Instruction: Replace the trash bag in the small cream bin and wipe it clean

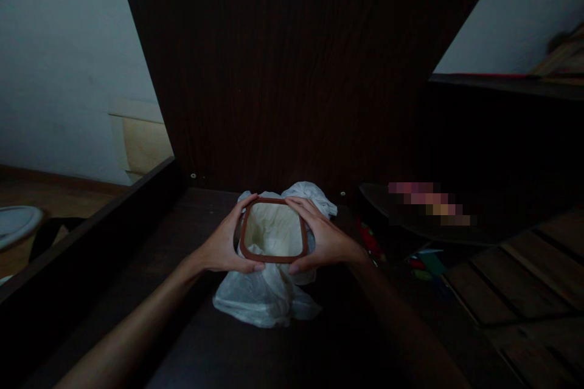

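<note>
Both of my hands grip a brown, rounded-square rim [274, 259] from opposite sides. My left hand [223, 249] wraps the left edge, with its thumb along the near side and its fingers reaching to the far corner. On the right edge, my right hand [326, 243] holds it the same way. Inside the rim a pale, creased lining shows; whether a solid container lies beneath, I cannot tell. A white plastic bag [253, 301] spreads out below and in front of the rim, and more bunched white plastic [312, 196] lies behind it.
A dark wooden surface [191, 316] lies under the bag, with a tall dark panel [283, 73] behind. A raised side board [91, 234] runs along the left. To the right are slatted wood [538, 279] and small colourful items [426, 264], partly in shadow.
</note>
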The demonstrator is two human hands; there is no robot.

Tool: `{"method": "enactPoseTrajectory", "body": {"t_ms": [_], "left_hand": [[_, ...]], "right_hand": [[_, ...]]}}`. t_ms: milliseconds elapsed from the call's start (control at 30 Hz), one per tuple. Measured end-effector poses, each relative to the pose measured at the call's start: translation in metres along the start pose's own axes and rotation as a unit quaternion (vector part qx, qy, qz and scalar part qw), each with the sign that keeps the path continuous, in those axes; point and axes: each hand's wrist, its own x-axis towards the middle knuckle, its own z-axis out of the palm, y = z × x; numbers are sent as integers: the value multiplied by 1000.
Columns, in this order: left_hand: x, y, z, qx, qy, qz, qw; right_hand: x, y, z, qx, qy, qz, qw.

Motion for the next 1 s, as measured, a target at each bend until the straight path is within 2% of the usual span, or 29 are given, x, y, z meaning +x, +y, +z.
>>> {"method": "enactPoseTrajectory", "body": {"t_ms": [267,600,700,867,1000], "left_hand": [[-1,-8,1,-24,-14,-5,1000],[5,0,6,-3,-14,18,1000],[4,-2,5,-8,-12,21,1000],[-2,1,-4,14,-34,-16,999],[-6,15,-14,20,-41,-2,999]], "right_hand": [[1,-3,-3,19,40,-46,998],[2,-3,-3,55,86,-80,992],[2,-5,-8,59,95,-78,991],[-6,-12,-21,61,132,-54,988],[-14,-24,-29,1,174,-12,985]]}}
